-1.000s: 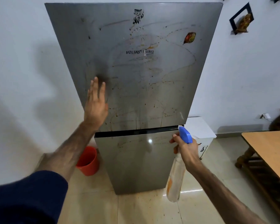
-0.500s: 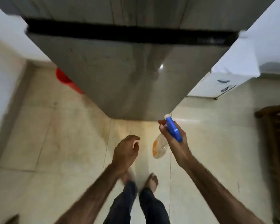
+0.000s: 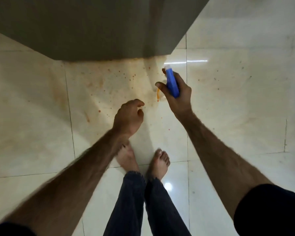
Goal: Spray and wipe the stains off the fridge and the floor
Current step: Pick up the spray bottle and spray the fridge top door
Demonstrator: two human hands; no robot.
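Over the glossy cream tiled floor (image 3: 41, 130), right in front of the grey metal fridge (image 3: 92, 26), both bare forearms reach forward and down. The right hand (image 3: 177, 97) is wrapped tight round the blue-headed clear plastic spray bottle (image 3: 172, 82), nozzle aimed at the fridge base, index fingers-side curled near the trigger. The left hand (image 3: 128, 116) hangs lower, loosely curled with nothing in it, a bit blurry. Orange-red speckled stains (image 3: 109, 86) spatter the tiles just ahead of both hands. Bare feet (image 3: 160, 160) stand below in dark jeans.
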